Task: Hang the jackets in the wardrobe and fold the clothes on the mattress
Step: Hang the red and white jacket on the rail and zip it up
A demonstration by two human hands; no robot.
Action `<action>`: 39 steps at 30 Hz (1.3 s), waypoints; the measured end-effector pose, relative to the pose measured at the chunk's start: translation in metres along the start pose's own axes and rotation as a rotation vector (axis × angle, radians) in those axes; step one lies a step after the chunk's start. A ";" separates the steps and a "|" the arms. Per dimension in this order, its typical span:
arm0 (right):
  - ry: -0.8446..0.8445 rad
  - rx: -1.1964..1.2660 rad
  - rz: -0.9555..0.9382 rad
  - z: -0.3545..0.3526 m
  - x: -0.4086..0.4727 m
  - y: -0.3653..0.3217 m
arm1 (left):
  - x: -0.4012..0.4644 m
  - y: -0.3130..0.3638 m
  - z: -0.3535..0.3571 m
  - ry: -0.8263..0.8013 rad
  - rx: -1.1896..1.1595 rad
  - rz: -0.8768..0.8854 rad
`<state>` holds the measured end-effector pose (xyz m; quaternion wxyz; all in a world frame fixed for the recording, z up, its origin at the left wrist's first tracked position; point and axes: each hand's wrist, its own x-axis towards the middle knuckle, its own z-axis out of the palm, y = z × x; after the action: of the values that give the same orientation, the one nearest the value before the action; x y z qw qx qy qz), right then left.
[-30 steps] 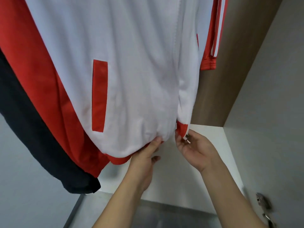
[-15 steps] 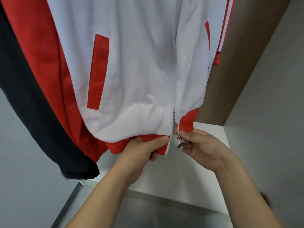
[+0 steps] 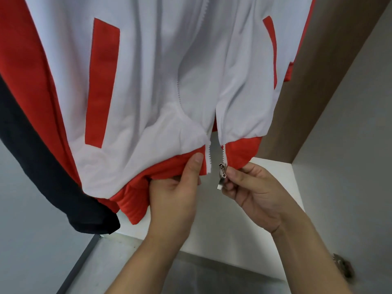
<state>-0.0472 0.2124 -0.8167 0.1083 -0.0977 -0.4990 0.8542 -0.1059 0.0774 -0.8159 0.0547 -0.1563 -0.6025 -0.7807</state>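
Bare forearms (no sleeves visible)

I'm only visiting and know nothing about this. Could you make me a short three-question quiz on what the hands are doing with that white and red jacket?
1. True or false: the white and red zip-up jacket is zipped shut at its hem.
2. Which hand pinches the small silver metal zipper pull? A) left hand B) right hand
3. Fill in: the left hand grips the jacket's red ___.

Key: 1 false, the two zipper edges hang apart; 2 B; 3 hem.
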 end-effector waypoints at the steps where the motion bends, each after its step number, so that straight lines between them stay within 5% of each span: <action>1: 0.000 -0.002 -0.002 0.001 0.002 0.003 | 0.000 0.000 0.001 0.029 0.012 -0.011; 11: -0.002 0.024 0.042 0.005 0.012 0.019 | 0.000 0.001 0.015 0.042 0.088 0.135; 24: 0.042 0.048 0.054 0.004 0.014 0.024 | 0.004 -0.009 0.018 0.067 0.050 0.073; 39: 0.101 0.133 0.034 0.010 0.013 0.022 | 0.001 -0.007 0.016 -0.081 0.068 0.013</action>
<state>-0.0644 0.1976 -0.8320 0.1251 -0.1417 -0.4333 0.8812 -0.1059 0.0944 -0.8186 0.0407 -0.1895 -0.6293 -0.7526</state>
